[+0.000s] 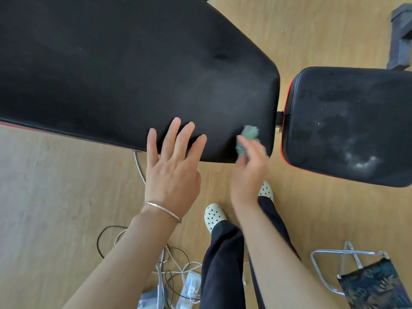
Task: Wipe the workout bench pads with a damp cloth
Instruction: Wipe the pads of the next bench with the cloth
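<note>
1. Head view, progress: the back pad [133, 74] looks mostly uniform, with a faint haze near its right end. The seat pad [347, 121] shows whitish smears, so I judge it not yet wiped. Roughly mid-task.
2. Head view, cloth: the green cloth [248, 139] is bunched at the back pad's near right corner and pinched in the right hand [249, 175]. It sticks out past the fingertips; motion blur hides the exact grip.
3. Head view, the left hand [172, 172]: fingers straight and spread, holding nothing, tips over the back pad's near edge, beside the cloth.

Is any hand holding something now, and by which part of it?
The right hand holds the bunched green cloth by its lower end; the left hand holds nothing.
</note>
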